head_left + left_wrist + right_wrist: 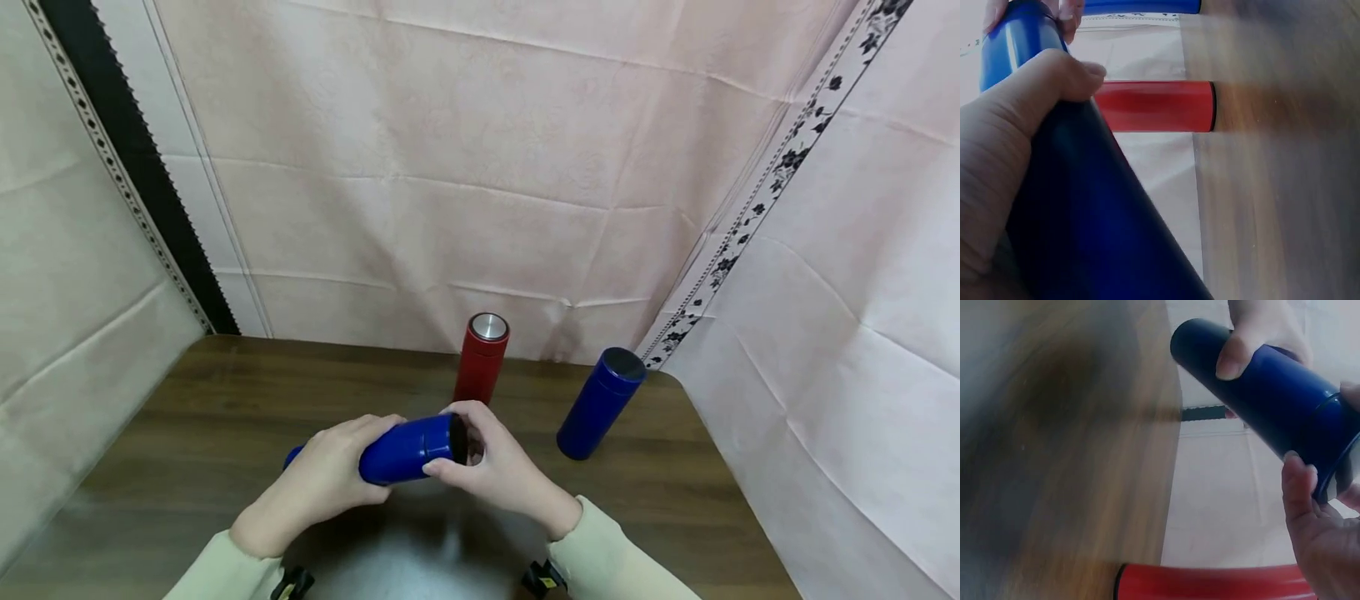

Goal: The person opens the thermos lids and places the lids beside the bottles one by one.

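Creased pale cloth (480,125) with dark-patterned borders (760,204) backs a smooth, wood-grained counter (217,417). Over it, a glossy blue cylinder (401,454) is held aslant; beyond stand a second blue cylinder (598,408) and a red cylinder (479,367). The left grip (322,475) clasps the held body; the right grip (502,467) pinches its seamed, dark-topped end. A silvery metallic disc (489,326) tops the red cylinder.

Brown wood-grain surface (675,500) with rounded far corners
A red bottle (480,362) stands upright near the far edge; a blue bottle (600,408) stands to its right, well apart.
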`<action>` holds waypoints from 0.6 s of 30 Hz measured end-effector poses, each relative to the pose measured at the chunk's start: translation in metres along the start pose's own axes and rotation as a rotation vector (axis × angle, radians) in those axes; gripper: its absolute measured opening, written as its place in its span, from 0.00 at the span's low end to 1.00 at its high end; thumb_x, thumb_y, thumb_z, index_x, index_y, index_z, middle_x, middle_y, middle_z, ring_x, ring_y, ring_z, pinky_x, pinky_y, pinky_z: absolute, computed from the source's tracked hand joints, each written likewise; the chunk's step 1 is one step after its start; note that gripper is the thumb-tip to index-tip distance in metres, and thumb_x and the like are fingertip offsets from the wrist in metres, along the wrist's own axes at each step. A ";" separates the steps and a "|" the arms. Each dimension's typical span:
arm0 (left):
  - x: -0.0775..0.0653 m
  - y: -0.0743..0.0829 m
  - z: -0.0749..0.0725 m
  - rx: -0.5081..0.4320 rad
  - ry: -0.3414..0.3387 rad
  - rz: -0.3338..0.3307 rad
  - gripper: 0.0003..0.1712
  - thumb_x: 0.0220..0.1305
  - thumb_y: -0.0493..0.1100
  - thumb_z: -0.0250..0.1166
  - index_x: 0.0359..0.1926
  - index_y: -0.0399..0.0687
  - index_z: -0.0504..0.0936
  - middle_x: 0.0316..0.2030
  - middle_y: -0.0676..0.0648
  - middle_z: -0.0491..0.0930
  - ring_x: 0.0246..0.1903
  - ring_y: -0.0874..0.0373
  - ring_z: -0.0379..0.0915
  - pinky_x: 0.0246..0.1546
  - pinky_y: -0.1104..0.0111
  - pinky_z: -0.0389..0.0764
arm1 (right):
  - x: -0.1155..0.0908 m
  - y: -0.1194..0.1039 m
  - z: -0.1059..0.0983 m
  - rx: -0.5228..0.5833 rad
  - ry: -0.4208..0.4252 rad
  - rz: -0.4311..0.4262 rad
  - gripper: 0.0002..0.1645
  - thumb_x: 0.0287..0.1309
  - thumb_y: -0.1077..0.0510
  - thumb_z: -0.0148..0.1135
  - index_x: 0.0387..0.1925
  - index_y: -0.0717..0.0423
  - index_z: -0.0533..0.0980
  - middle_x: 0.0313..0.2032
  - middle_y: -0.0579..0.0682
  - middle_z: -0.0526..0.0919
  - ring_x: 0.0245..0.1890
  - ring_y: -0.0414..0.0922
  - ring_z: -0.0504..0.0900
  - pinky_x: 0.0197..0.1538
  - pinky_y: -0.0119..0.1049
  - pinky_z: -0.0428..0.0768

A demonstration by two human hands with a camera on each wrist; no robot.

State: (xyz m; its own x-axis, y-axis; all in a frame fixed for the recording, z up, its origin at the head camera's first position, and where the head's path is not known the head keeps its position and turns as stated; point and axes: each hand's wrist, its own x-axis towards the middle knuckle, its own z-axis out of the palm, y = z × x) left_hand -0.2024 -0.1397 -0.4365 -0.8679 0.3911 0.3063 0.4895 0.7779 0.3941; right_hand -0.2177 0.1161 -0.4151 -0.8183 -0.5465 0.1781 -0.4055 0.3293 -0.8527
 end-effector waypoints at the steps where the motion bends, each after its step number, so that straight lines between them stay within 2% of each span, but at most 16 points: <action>1: 0.000 0.000 0.001 -0.002 -0.013 -0.012 0.49 0.38 0.54 0.82 0.64 0.61 0.71 0.53 0.51 0.78 0.49 0.49 0.77 0.46 0.44 0.77 | 0.000 0.001 0.000 -0.013 -0.001 -0.011 0.31 0.56 0.43 0.68 0.58 0.38 0.64 0.50 0.44 0.73 0.40 0.45 0.78 0.39 0.40 0.81; 3: 0.001 0.001 0.004 0.024 -0.014 -0.009 0.49 0.39 0.54 0.81 0.65 0.59 0.70 0.54 0.50 0.78 0.50 0.47 0.76 0.48 0.43 0.75 | 0.000 0.003 0.000 -0.029 0.006 -0.009 0.32 0.56 0.43 0.68 0.59 0.38 0.64 0.50 0.44 0.73 0.40 0.44 0.79 0.40 0.38 0.81; 6: -0.001 0.000 0.005 0.099 0.027 0.014 0.50 0.40 0.54 0.81 0.66 0.57 0.69 0.53 0.48 0.77 0.51 0.45 0.74 0.52 0.42 0.72 | 0.003 0.006 0.003 -0.023 0.009 0.029 0.34 0.56 0.41 0.67 0.61 0.39 0.64 0.51 0.44 0.74 0.42 0.43 0.79 0.41 0.37 0.81; 11: -0.002 -0.001 0.007 0.186 0.116 0.061 0.50 0.38 0.51 0.82 0.65 0.54 0.70 0.52 0.44 0.73 0.53 0.44 0.68 0.57 0.45 0.68 | 0.006 0.008 0.008 0.079 0.013 0.190 0.34 0.58 0.38 0.64 0.61 0.40 0.64 0.51 0.48 0.73 0.39 0.49 0.80 0.37 0.43 0.83; 14: -0.002 -0.001 0.008 0.217 0.170 0.094 0.52 0.37 0.48 0.83 0.66 0.53 0.69 0.52 0.41 0.69 0.52 0.43 0.65 0.58 0.45 0.65 | 0.007 0.005 0.010 0.142 0.029 0.253 0.33 0.59 0.37 0.62 0.60 0.44 0.65 0.49 0.51 0.72 0.35 0.53 0.81 0.32 0.48 0.83; 18: -0.002 -0.002 0.008 0.219 0.225 0.126 0.56 0.33 0.46 0.84 0.67 0.52 0.67 0.50 0.41 0.70 0.51 0.42 0.65 0.57 0.45 0.65 | 0.007 0.000 0.009 0.159 0.044 0.268 0.32 0.60 0.39 0.63 0.60 0.47 0.65 0.48 0.52 0.73 0.35 0.51 0.81 0.32 0.44 0.84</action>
State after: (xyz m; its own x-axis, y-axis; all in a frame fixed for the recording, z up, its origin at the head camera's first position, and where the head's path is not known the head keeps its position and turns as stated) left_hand -0.2025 -0.1374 -0.4448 -0.7494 0.3917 0.5338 0.5410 0.8271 0.1525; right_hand -0.2200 0.1049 -0.4187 -0.9058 -0.4213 -0.0456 -0.1066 0.3305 -0.9378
